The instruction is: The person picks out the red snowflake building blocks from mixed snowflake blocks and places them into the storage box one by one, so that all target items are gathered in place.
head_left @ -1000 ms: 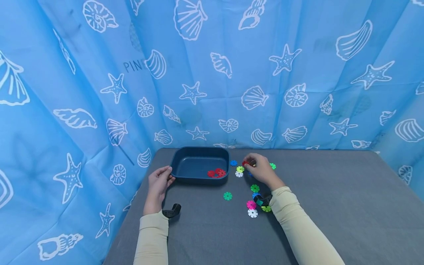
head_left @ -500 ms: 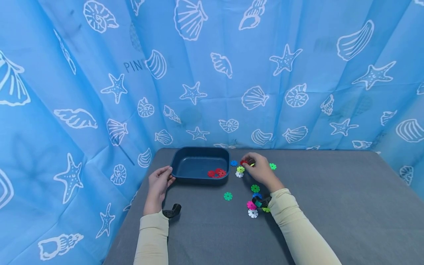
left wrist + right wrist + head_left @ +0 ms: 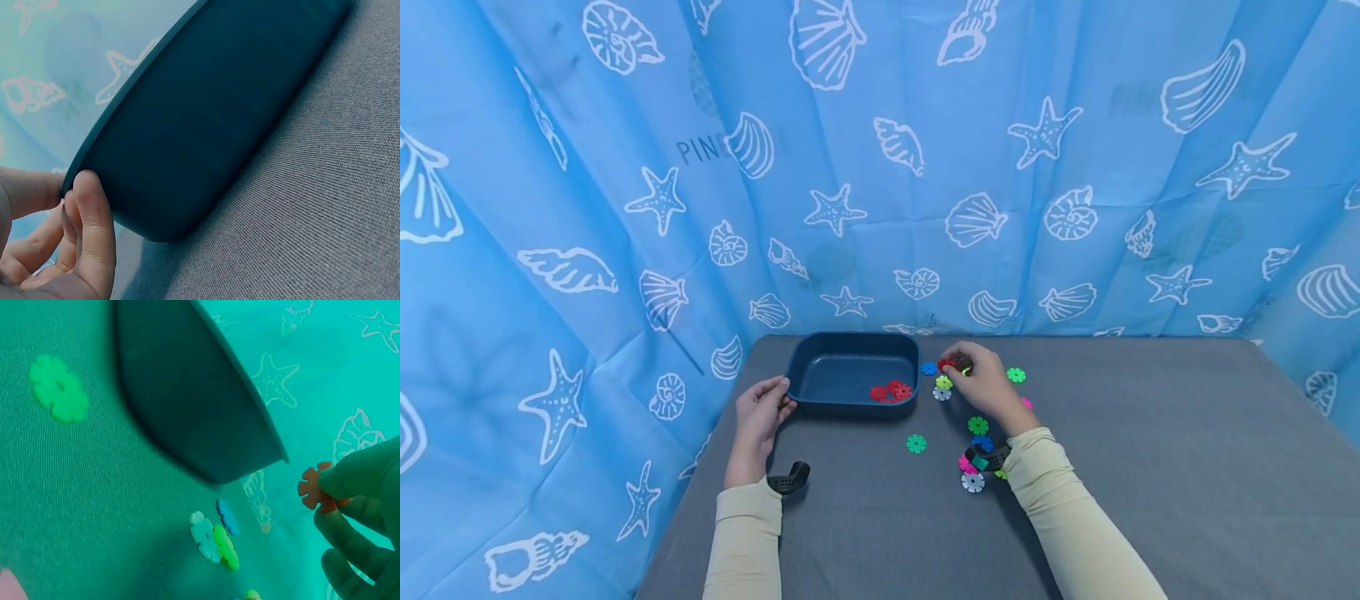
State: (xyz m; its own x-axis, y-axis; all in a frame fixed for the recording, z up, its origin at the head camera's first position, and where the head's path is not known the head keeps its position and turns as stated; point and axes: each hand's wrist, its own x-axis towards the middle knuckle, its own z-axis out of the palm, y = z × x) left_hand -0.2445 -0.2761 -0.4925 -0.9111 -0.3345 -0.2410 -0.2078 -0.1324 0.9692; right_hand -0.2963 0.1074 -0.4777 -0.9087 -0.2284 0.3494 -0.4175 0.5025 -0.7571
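Observation:
A dark blue rectangular tray (image 3: 852, 409) stands on the grey table, with several red notched discs (image 3: 895, 390) lying in its near right corner. My left hand (image 3: 762, 411) pinches the tray's left rim between thumb and fingers, as the left wrist view shows close up. To the right of the tray my right hand (image 3: 985, 382) holds a red notched plastic disc (image 3: 316, 487) between thumb and fingertips, raised above the table. Below that hand lie a blue disc (image 3: 929, 368), a yellow-green disc (image 3: 943, 382) and a white disc (image 3: 942, 394).
Nearer on the table are a lone green disc (image 3: 916, 443), another green one, and pink, white and blue discs, partly under the right wrist. A further green disc (image 3: 1016, 375) lies right of the hand. A blue shell-print curtain (image 3: 880, 167) hangs behind the table.
My right hand has moved slightly left toward the tray with the red disc in its fingers. A pink disc now shows beside the right wrist. The left hand and tray stay put.

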